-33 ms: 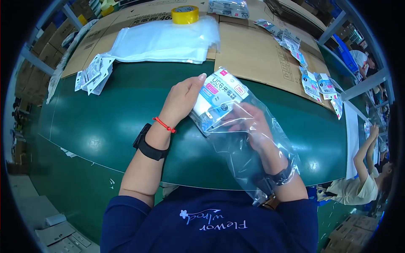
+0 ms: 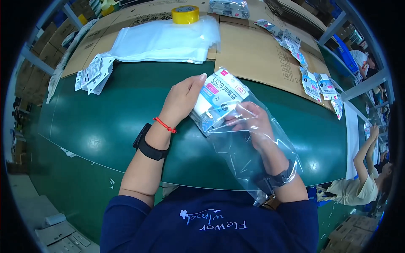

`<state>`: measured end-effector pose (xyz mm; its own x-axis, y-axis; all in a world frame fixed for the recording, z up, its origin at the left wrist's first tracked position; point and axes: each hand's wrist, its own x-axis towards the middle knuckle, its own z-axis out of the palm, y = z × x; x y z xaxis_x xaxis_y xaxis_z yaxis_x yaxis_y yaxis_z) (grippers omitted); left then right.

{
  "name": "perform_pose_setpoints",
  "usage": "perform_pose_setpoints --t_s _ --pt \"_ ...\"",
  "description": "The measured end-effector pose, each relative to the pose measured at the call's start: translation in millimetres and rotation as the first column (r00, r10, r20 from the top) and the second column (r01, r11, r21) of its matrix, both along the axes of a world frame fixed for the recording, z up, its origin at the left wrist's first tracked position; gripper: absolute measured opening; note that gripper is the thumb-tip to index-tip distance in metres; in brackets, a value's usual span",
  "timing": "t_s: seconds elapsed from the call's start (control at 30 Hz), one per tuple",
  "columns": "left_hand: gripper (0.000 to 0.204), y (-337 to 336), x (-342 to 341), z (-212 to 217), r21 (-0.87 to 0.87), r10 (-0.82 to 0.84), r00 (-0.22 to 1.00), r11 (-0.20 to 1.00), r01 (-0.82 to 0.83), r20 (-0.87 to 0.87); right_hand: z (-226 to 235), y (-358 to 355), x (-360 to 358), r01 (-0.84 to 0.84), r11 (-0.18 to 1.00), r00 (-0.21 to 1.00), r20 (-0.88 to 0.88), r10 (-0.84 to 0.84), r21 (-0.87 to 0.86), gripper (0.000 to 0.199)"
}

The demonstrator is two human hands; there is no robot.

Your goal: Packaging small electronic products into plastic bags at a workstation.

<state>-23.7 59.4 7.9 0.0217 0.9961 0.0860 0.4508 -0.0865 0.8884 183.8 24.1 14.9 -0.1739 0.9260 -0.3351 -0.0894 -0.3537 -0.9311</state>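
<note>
My left hand (image 2: 184, 98) is closed around the left edge of a stack of white-and-blue carded packs (image 2: 221, 99), its thumb along the upper side. The packs lie tilted inside a large clear plastic bag (image 2: 240, 149) above the green table. My right hand (image 2: 254, 122) is inside this bag, with the clear film over the hand and forearm. Its fingers are curled against the right lower edge of the packs; the fingertips are partly hidden by film glare. The bag's loose end hangs round my right wrist, toward the table's near edge.
Flat clear bags (image 2: 164, 40) lie beyond my hands, with a yellow tape roll (image 2: 185, 15) on them. White cards (image 2: 95, 74) are fanned at the left. More packs (image 2: 311, 84) lie on cardboard (image 2: 253, 55) at the right. Another person (image 2: 358, 185) works at far right.
My right hand has shifted slightly right and up inside the bag, and the film over it has moved a little. My left hand and the packs stay in place.
</note>
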Motion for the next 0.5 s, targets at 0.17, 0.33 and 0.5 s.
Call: perform_pose_setpoints --t_s 0.17,0.33,0.5 --pt "0.044 -5.3 14.4 4.1 0.503 0.062 0.994 0.864 -0.010 -0.087 -12.0 3.8 0.6 0.020 0.998 1.000 -0.023 -0.019 0.053 0.022" --pt "0.045 -27.5 39.2 10.8 0.565 0.011 0.784 0.699 0.438 -0.620 -35.9 20.5 5.5 -0.156 0.964 0.983 -0.066 0.173 0.215 0.024" --pt "0.046 -29.8 44.3 9.2 0.470 0.010 0.723 0.766 0.439 -0.690 -31.1 17.7 20.3 -0.316 0.914 0.945 0.004 0.326 0.253 0.035"
